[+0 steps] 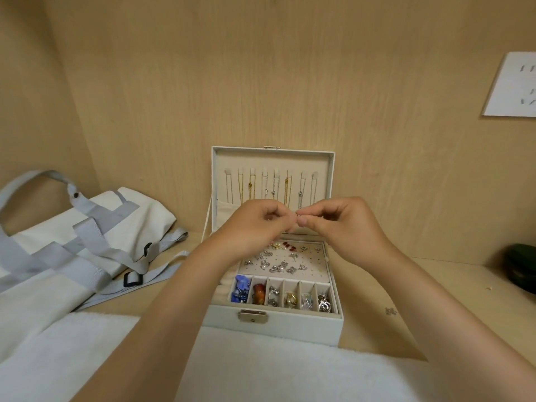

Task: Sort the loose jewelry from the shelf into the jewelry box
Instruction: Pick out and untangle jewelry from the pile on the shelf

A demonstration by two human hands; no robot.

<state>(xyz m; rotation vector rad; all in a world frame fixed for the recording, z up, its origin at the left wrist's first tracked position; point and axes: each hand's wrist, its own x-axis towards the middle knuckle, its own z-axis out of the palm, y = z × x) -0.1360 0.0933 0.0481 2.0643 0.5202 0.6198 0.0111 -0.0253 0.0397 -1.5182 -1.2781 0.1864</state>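
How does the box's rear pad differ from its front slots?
The rear pad is one flat perforated surface; the front slots are six walled cells. The pad carries many small studs spread out; each slot holds a bulkier clump. The left hand, pinching a small piece with the right hand, hides the pad's corner; the slots are unobstructed. Both are cream-lined, inside the open jewelry box.

jewelry box (pixel 275 323): white, lid open | jewelry piece (pixel 296 217): pinched above it

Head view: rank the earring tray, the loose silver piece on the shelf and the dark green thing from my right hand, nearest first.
1. Earring tray, under the right hand.
2. Loose silver piece, lower right.
3. Dark green thing, far right edge.
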